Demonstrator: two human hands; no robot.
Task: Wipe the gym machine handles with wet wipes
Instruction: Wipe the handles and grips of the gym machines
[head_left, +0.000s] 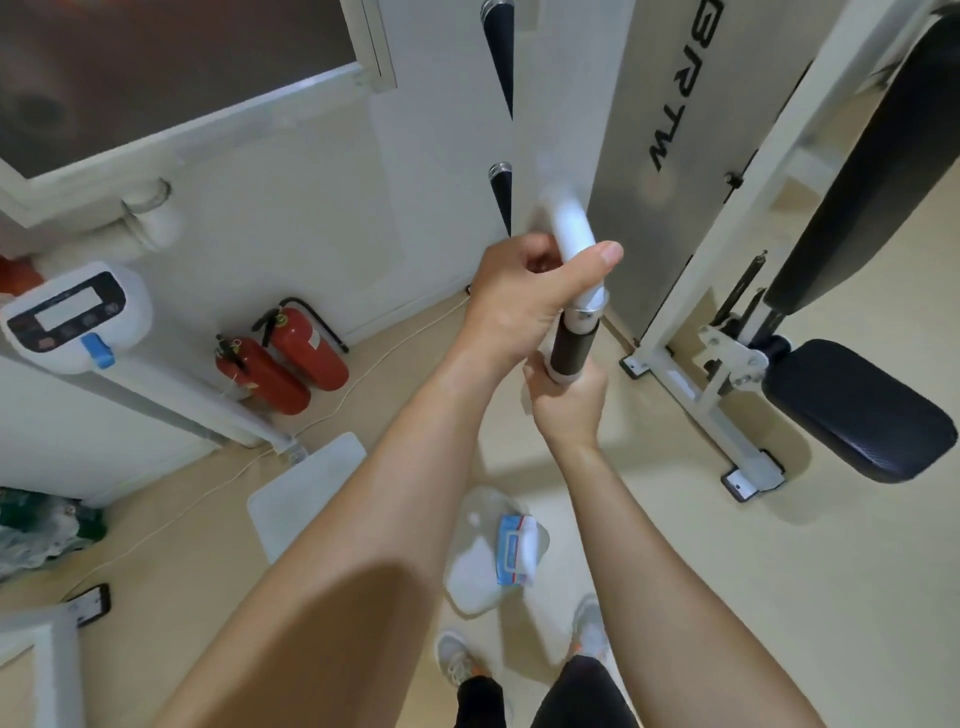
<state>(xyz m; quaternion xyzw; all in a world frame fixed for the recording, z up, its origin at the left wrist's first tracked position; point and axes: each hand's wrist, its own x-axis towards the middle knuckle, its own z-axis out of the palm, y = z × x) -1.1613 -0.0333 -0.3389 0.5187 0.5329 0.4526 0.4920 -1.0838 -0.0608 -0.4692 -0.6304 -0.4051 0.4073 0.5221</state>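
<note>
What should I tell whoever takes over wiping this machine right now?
Left hand: closed around the white bar, steadying it above the chrome collar.
Right hand: closed on the lower end of the black grip, white wipe just showing at the fingers.
Wet wipes pack: on the floor near the feet.
Done: cannot tell how much is wiped.
Left: two black grips higher up, untouched now.

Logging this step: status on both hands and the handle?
Left hand clamped on white bar. Right hand gripping black handle end, wipe edge just showing. Wipes pack on floor; nothing blocking.
</note>
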